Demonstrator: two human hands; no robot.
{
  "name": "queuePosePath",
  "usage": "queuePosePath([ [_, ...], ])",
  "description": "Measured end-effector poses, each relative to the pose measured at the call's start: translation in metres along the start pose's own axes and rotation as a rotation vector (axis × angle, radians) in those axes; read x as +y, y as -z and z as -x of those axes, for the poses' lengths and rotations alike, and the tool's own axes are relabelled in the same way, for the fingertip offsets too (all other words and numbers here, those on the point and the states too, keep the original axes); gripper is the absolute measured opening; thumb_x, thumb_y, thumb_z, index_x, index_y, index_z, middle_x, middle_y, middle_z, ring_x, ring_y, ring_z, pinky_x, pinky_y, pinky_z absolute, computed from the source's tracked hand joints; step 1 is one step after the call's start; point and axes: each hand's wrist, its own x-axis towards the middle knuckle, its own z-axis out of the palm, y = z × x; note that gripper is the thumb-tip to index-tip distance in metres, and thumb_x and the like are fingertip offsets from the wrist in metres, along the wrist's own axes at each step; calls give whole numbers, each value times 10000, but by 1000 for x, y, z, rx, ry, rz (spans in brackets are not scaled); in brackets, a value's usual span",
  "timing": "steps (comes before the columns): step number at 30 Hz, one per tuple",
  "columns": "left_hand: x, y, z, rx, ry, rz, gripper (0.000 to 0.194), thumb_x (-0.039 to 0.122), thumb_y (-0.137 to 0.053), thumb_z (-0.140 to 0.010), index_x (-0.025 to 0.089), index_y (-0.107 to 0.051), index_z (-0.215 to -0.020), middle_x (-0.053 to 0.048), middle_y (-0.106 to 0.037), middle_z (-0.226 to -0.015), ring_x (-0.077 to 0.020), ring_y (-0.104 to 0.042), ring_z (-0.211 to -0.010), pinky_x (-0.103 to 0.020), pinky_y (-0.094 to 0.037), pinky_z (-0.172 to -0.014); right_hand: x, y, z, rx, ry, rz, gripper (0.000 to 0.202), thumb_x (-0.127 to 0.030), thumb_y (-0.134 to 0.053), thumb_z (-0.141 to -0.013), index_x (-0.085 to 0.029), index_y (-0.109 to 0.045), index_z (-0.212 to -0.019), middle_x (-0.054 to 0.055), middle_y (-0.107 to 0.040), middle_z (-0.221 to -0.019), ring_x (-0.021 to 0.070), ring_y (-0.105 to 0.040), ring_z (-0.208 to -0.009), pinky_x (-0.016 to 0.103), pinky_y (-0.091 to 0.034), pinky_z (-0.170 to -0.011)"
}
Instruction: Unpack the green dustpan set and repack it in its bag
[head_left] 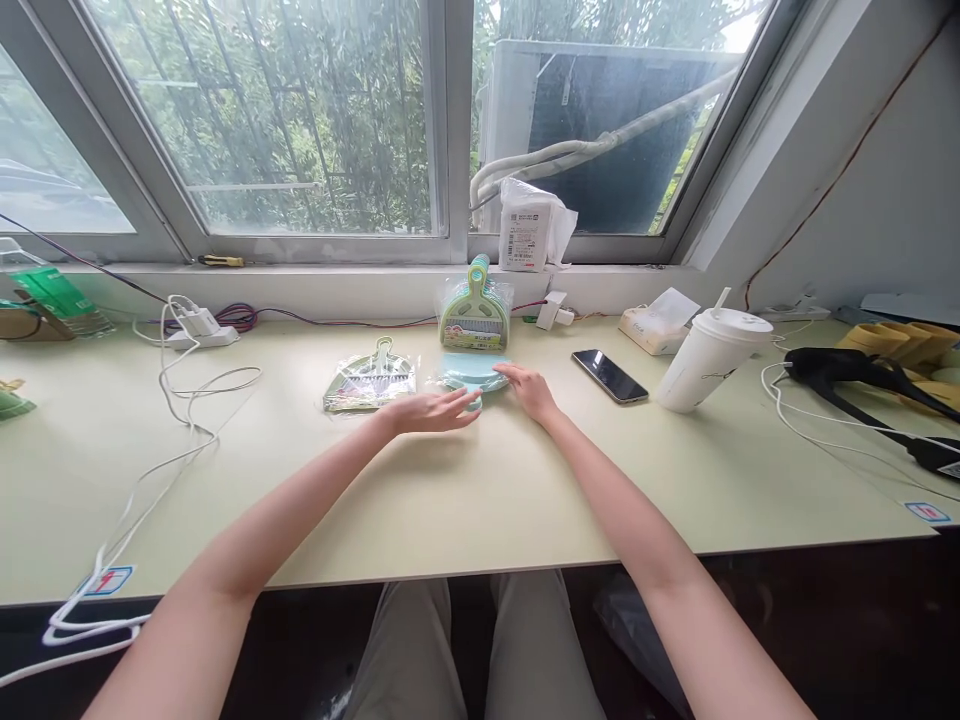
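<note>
A light-blue mini dustpan in clear plastic wrap lies on the table in front of me, handle towards me. My left hand reaches over its handle with fingers stretched out. My right hand has its fingers closed at the dustpan's right edge; the thumb is partly hidden. Just behind, a stack of wrapped green dustpan-and-brush sets stands upright against the wall below the sill. Left of my hands, another wrapped green dustpan-and-brush set lies flat, its brush bristles showing through the plastic.
To the right are a phone, a tissue pack, a lidded white cup with a straw and a black strap-like object. White cables trail across the left side to a power strip. A white package stands on the sill.
</note>
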Motion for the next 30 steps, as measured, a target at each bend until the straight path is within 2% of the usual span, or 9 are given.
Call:
queuePosePath([
  [3, -8, 6, -11, 76, 127, -71, 508, 112, -353, -973, 302, -523, -1413, -72, -541, -1465, -182, -569, -1303, -316, -494, -1073, 4, -3, -3, 104, 2, -12, 501, -101, -341, -935, -237, -608, -1336, 48, -628, -1374, 200, -565, -1299, 399, -446, -1109],
  [7, -28, 21, -40, 223, 293, -108, 539, 79, -310, -965, 257, -516, -1431, -113, -510, -1488, -221, -621, -1232, -339, -557, -953, 6, -7, -15, 208, -8, -7, 579, -93, -373, -900, -204, -439, -1464, 81, -520, -1478, 196, -485, -1368, 387, -448, -1109],
  [11, -64, 32, -88, 418, 419, -1, 545, 70, -332, -956, 238, -506, -1445, -136, -513, -1478, -240, -617, -1234, -390, -522, -1006, 5, -13, -42, 297, -214, 125, 536, -156, -402, -937, -221, -440, -1468, 127, -581, -1398, 273, -578, -1251, 430, -498, -1020],
  [13, -80, 30, -110, 484, 492, 60, 568, 91, -337, -965, 242, -422, -1506, -166, -431, -1538, -288, -529, -1339, -459, -479, -1050, 4, -19, -58, 339, -381, 131, 468, -207, -370, -976, -215, -502, -1425, 159, -624, -1320, 298, -637, -1145, 455, -509, -972],
  [17, -96, 3, -123, 489, 761, 43, 867, 220, -594, -898, 231, -97, -1609, -222, -73, -1656, -389, -120, -1527, -625, -286, -1151, 6, -30, -79, 330, -584, 108, 423, -247, -350, -999, -195, -584, -1347, 192, -626, -1258, 322, -661, -1092, 469, -509, -925],
  [22, -92, -45, -97, 688, 929, 9, 854, 202, -565, -899, 280, -86, -1601, -183, 4, -1669, -378, 34, -1533, -702, -206, -1147, 18, -36, -88, 346, -594, 102, 387, -248, -353, -1000, -217, -696, -1176, 173, -630, -1153, 284, -697, -953, 425, -514, -863],
  [25, -96, -59, -91, 825, 913, 168, 881, 167, -496, -924, 302, 64, -1591, -192, -54, -1665, -324, -120, -1539, -586, -315, -1159, 24, -36, -93, 347, -552, 84, 359, -280, -376, -1002, -213, -717, -1094, 158, -643, -1141, 268, -688, -958, 404, -504, -871],
  [27, -103, -63, -93, 879, 923, 271, 918, 152, -471, -932, 306, 175, -1565, -212, -140, -1647, -291, -279, -1503, -524, -383, -1134, 25, -36, -95, 345, -546, 75, 329, -322, -403, -1006, -211, -668, -1166, 156, -659, -1158, 275, -675, -998, 402, -495, -877],
  [30, -113, -69, -96, 900, 994, 296, 863, 155, -437, -948, 278, 163, -1555, -234, -279, -1592, -260, -422, -1428, -473, -455, -1077, 25, -36, -97, 358, -589, 47, 323, -384, -447, -1000, -204, -567, -1240, 147, -702, -1093, 276, -673, -979, 392, -490, -848],
])
